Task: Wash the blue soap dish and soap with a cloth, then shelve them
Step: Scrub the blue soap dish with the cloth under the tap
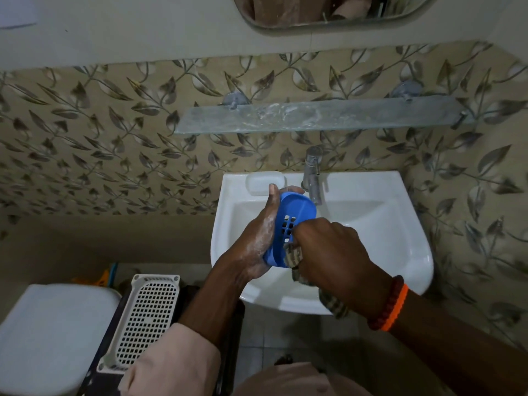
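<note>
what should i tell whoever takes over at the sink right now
Left hand, soapy, grips the blue soap dish tilted over the white sink.
Right hand grips the striped cloth and presses it to the dish's slotted inside.
White soap bar lies on the sink's back ledge, left of the tap.
Glass shelf above holds nothing.
Done: dish scrub under way.
Left: finish the dish, wash the soap, shelve both.
</note>
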